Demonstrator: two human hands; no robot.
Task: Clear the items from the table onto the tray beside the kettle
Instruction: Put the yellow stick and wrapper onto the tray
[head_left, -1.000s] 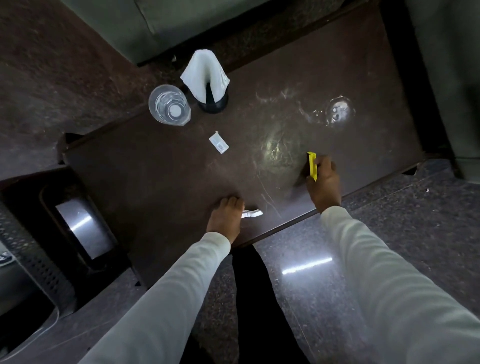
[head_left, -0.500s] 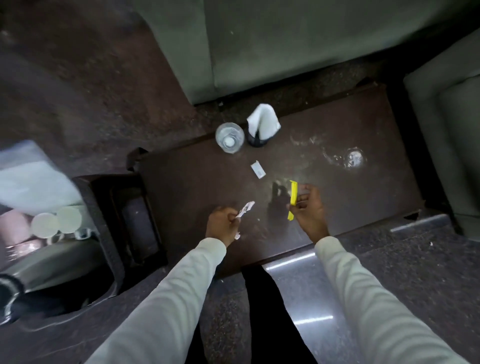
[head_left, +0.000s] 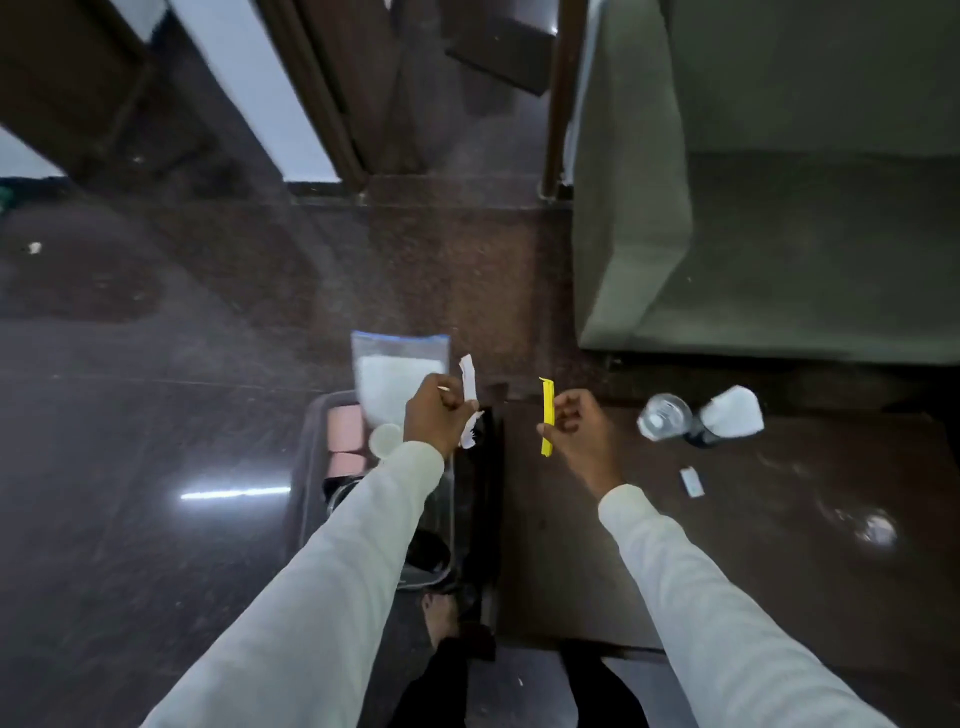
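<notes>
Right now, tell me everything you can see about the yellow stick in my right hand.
The yellow stick is a thin, flat, bright yellow strip, seemingly paper or plastic; what it contains cannot be told. It stands almost upright, its top end slightly frayed or torn. The right hand pinches its lower part, fingers curled around it, so only that hand touches it. It is held in the air above the left end of the dark table.

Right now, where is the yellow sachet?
In the head view, near centre: the right hand holds the yellow sachet upright, between the tray and the drinking glass.
</notes>
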